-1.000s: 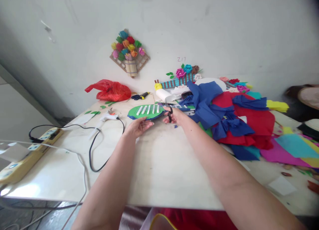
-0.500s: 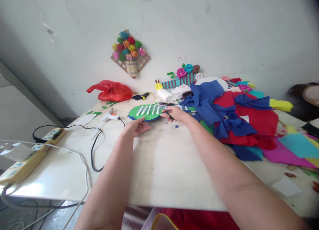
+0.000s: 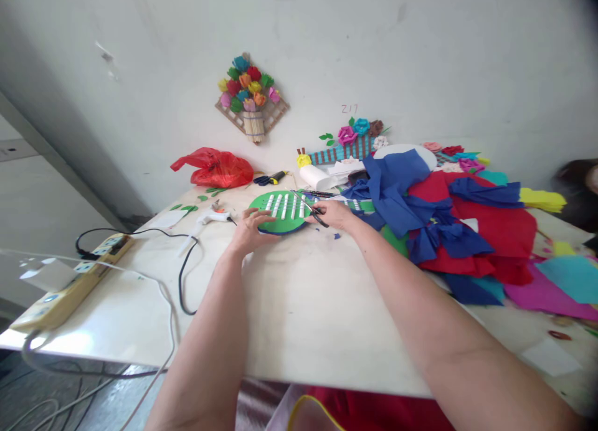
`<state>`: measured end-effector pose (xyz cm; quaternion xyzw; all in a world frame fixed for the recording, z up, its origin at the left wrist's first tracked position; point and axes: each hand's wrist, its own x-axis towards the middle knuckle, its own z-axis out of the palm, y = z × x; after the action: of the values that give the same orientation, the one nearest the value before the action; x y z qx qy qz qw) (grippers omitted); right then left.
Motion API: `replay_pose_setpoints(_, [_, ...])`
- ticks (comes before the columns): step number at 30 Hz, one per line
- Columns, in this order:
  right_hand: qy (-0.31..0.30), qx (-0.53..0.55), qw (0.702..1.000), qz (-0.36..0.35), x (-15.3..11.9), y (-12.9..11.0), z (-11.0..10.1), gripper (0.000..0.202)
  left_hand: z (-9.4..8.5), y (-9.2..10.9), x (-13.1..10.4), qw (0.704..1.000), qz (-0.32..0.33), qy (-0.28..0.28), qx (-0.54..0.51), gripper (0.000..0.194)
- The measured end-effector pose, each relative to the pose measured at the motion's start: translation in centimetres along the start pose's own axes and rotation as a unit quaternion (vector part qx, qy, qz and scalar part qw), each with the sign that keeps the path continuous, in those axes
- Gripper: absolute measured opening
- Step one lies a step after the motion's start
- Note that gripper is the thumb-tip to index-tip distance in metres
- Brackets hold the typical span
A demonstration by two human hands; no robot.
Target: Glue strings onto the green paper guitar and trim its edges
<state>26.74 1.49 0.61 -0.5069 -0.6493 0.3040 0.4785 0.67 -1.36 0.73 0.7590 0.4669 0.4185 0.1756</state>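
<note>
A green oval board [image 3: 289, 227] with a blue rim and rows of white strips lies on the table before me. My left hand [image 3: 251, 232] grips its left end, fingers across the top face and thumb along the near edge. In my right hand [image 3: 334, 214] is a pair of scissors [image 3: 319, 218], held by the dark handles at the board's right end. Their blades point up and left over the white strips. Small blue scraps [image 3: 337, 236] lie just below the right hand.
Crumpled blue paper [image 3: 397, 182] and red paper [image 3: 495, 232] are heaped at right. A white glue gun [image 3: 212, 217] and its black cord lie left of the board. Farther left is a power strip [image 3: 70, 294]; a red plastic bag [image 3: 219, 169] sits at the wall beside black-yellow pliers [image 3: 271, 178].
My left hand has moved from beneath the board's near edge up onto its left end, fingers now on top. The scissors stay in my right hand. The view has shifted slightly left.
</note>
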Motion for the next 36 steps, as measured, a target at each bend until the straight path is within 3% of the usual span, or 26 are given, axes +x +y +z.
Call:
replay_pose_setpoints(3, [-0.051, -0.099, 0.992, -0.055, -0.1, -0.1, -0.2, 0.024, 0.7, -0.4, -0.1, 0.999, 0.000, -0.026, -0.034, 0.041])
replay_pose_setpoints(8, [-0.051, -0.100, 0.993, -0.042, -0.1, -0.1, -0.2, 0.025, 1.7, -0.5, 0.3, 0.998, 0.032, -0.021, -0.047, 0.020])
replay_pose_setpoints(13, [-0.030, -0.142, 0.986, -0.085, -0.2, -0.4, -0.4, 0.027, 2.1, -0.7, 0.4, 0.996, 0.009, -0.019, -0.086, 0.009])
replay_pose_setpoints(19, [-0.024, -0.280, 0.952, -0.123, -0.6, -1.2, -0.2, 0.032, 1.8, -0.6, 0.6, 0.995, 0.014, -0.007, -0.097, 0.006])
replay_pose_setpoints(26, [-0.084, -0.392, 0.901, -0.164, -0.4, -2.2, -0.4, 0.046, 1.6, -1.1, 1.0, 0.996, 0.064, -0.002, -0.069, 0.003])
replay_pose_setpoints(32, [-0.107, -0.435, 0.860, -0.245, -0.8, -2.3, -1.1, 0.043, 1.2, -1.2, 1.0, 0.996, 0.080, 0.003, -0.032, 0.007])
replay_pose_setpoints(36, [-0.139, -0.474, 0.831, -0.258, -1.3, -1.9, -1.7, 0.043, 0.9, -1.3, 0.9, 0.997, 0.075, 0.000, -0.037, 0.009])
